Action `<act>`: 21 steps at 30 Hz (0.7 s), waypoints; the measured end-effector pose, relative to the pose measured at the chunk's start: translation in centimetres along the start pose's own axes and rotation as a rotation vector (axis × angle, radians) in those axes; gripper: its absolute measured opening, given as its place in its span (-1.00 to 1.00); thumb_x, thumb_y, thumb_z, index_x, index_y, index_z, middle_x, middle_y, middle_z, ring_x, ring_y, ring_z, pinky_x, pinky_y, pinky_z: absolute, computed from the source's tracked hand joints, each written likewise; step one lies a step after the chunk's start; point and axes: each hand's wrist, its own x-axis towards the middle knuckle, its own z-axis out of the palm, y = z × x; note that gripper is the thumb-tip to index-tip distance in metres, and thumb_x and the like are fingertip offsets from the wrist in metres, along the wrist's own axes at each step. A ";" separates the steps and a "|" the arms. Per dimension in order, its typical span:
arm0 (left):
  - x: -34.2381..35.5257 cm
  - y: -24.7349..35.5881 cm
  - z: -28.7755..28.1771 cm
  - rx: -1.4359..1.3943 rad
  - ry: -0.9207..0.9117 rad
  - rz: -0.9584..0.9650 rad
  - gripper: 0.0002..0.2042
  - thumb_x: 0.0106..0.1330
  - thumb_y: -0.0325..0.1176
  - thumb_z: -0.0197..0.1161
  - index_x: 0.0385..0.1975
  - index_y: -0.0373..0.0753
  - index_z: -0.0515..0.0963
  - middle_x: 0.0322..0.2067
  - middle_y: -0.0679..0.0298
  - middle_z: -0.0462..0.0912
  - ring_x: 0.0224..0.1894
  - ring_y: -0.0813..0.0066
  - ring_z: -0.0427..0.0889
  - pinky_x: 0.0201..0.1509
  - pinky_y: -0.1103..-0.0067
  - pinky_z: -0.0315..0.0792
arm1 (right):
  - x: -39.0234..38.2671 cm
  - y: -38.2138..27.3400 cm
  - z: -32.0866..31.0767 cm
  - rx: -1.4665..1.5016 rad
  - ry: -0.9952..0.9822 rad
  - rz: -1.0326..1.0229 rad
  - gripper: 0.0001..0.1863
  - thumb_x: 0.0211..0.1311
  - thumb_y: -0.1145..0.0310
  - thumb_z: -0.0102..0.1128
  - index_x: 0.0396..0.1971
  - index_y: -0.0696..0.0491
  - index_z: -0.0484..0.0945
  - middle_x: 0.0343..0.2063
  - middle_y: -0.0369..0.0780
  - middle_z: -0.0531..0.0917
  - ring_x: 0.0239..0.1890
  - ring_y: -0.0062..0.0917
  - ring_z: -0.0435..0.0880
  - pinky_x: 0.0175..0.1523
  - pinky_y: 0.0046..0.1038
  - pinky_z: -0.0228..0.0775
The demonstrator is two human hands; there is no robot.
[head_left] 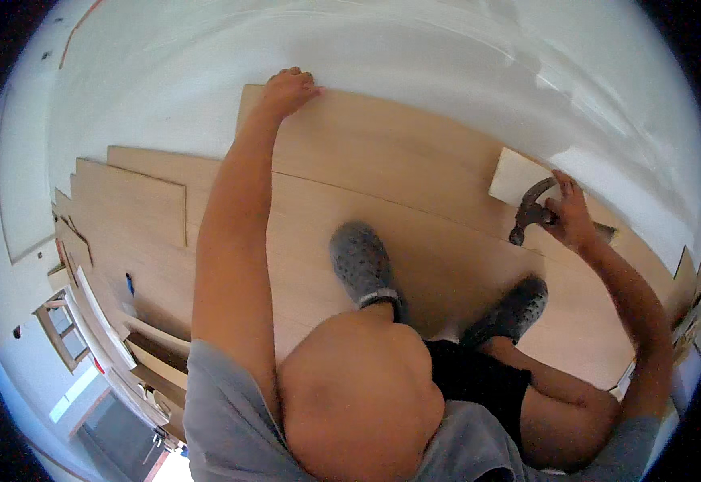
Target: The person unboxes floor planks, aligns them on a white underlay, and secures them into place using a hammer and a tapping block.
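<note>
**Person crouched on wood flooring, a hammer in one hand and a plank edge under the other**

Seen from above, a person squats on pale tan wooden floor planks [415, 161] that fill the middle of the frame. The left hand [288, 88], top centre, presses flat on the far edge of the outermost plank, fingers spread open and touching the wood where it meets the white underlay sheet [447, 56].

The right hand [569, 215], at the right of the frame, has its fingers closed around the handle of a dark metal claw hammer [532, 206]. The hammer head sits just beside a small pale wooden block [515, 173] lying at the plank edge.

Two grey perforated clogs [360, 259] stand on the planks at centre. Loose planks [130, 205] lie stacked at the left.
</note>
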 end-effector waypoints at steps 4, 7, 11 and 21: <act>-0.4 -2.1 -0.4 0.016 -0.111 -0.028 -0.58 0.33 0.12 0.20 -0.21 -0.15 0.64 -0.19 0.10 0.65 -0.02 0.02 0.54 0.07 0.20 0.45 | 3.1 -3.0 4.3 0.015 0.112 0.005 -0.71 -0.27 0.38 0.56 -0.47 0.09 0.66 0.38 0.05 0.21 0.35 0.08 0.22 0.33 0.02 0.21; -1.5 -0.7 1.0 -0.080 -0.079 -0.075 -0.57 0.28 0.13 0.26 -0.21 -0.16 0.62 -0.19 0.10 0.63 -0.01 0.04 0.54 0.08 0.22 0.43 | 4.4 -5.5 6.2 0.017 0.184 0.054 -0.72 -0.27 0.39 0.55 -0.47 0.08 0.67 0.36 0.05 0.25 0.32 0.12 0.26 0.33 0.04 0.21; -4.0 -0.5 2.6 -0.116 0.238 -0.138 -0.58 0.17 0.13 0.37 -0.34 -0.15 0.60 -0.26 0.23 0.61 -0.07 0.10 0.51 0.05 0.26 0.42 | 5.1 -7.9 8.5 0.036 0.269 0.113 -0.72 -0.28 0.39 0.55 -0.46 0.07 0.69 0.36 0.04 0.26 0.31 0.11 0.28 0.33 0.03 0.21; -4.1 0.1 0.8 -0.078 0.174 -0.170 -0.59 0.18 0.09 0.36 -0.36 -0.18 0.58 -0.24 0.19 0.61 -0.05 0.10 0.52 0.07 0.26 0.41 | 8.3 -8.7 6.8 0.000 0.268 0.071 -0.70 -0.24 0.30 0.57 -0.43 0.07 0.71 0.36 0.01 0.28 0.34 0.06 0.27 0.36 -0.04 0.21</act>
